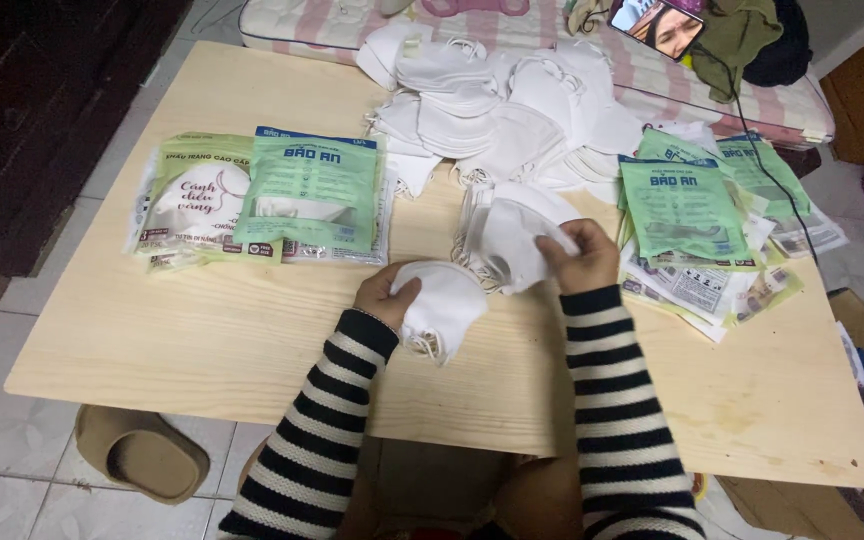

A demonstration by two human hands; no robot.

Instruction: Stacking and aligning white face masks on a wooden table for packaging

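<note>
My left hand (384,296) grips a folded white face mask (444,306) just above the light wooden table (202,340), its ear loops dangling at the bottom. My right hand (582,258) pinches the top of another white mask (514,240) that lies on a small stack in clear wrapping. Both sleeves are striped black and white. A large loose pile of white masks (497,110) covers the far middle of the table.
Green and clear packets (310,190) lie at the left, with a stack of green packets (687,215) at the right. A phone (657,25) with a cable leans on a pink striped mattress behind. A slipper (142,452) sits on the tiled floor.
</note>
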